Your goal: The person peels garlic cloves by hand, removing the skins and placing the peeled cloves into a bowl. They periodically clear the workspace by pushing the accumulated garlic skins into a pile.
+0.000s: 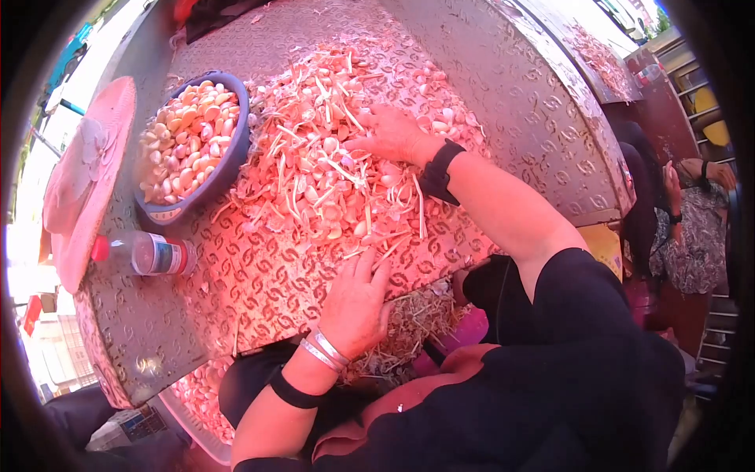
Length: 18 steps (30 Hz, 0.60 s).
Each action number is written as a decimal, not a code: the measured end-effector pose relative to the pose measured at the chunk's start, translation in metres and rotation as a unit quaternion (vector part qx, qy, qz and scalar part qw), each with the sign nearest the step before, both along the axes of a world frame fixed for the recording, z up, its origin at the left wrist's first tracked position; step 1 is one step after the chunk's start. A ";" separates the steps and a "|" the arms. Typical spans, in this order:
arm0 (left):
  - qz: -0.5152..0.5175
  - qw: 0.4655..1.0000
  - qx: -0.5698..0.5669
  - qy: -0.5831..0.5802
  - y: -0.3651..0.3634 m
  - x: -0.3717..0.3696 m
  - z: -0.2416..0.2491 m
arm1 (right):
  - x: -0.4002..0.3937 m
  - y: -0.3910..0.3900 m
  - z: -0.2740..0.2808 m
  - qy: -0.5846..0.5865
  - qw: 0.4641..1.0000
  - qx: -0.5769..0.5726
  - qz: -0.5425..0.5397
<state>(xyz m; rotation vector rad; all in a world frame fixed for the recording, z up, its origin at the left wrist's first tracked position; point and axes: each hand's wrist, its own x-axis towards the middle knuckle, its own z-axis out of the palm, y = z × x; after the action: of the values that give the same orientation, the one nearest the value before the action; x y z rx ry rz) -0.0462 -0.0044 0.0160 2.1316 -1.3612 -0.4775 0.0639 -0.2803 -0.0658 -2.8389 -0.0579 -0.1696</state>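
A heap of loose garlic cloves [330,212], mixed with thin dry stalks and papery skins, spreads over the patterned metal tabletop [267,291]. My right hand [393,135], with a black band at its wrist, reaches to the heap's right side; its thumb and fingers are apart among the cloves. At the heap's near edge lies my left hand [355,307], palm down with fingers stretched toward some stalks. A silver bracelet [324,350] and a black band circle that wrist. I see nothing held in either hand.
A blue basin [245,118] full of cloves stands left of the heap. Beside it are a plastic bottle [149,253] lying down and a pink hat [94,173]. Below the table edge sits a tub of cloves [206,397]. Another person [688,220] sits at the right.
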 end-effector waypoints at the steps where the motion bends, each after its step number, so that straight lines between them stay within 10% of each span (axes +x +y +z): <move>1: -0.006 0.999 -0.003 -0.033 0.000 -0.002 -0.004 | -0.014 0.014 0.026 0.041 0.999 0.018 -0.030; 6: -0.018 0.997 -0.019 -0.070 0.001 0.002 -0.013 | -0.085 0.022 0.077 0.014 0.999 0.018 -0.040; 8: -0.016 0.998 0.024 -0.050 0.003 0.003 -0.013 | -0.123 0.019 0.077 -0.171 0.985 0.027 -0.017; 13: 0.036 0.995 -0.024 -0.086 -0.003 0.009 -0.022 | -0.183 0.046 0.084 0.101 0.981 0.087 -0.144; 18: 0.075 0.981 -0.037 -0.175 -0.005 0.011 -0.019 | -0.184 0.037 0.060 0.047 0.981 0.102 -0.157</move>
<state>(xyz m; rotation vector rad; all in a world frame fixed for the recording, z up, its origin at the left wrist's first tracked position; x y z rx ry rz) -0.0355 -0.0097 -0.0032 2.3097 -1.3603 0.0119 -0.1206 -0.2431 -0.0058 -2.6279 0.4056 -0.1012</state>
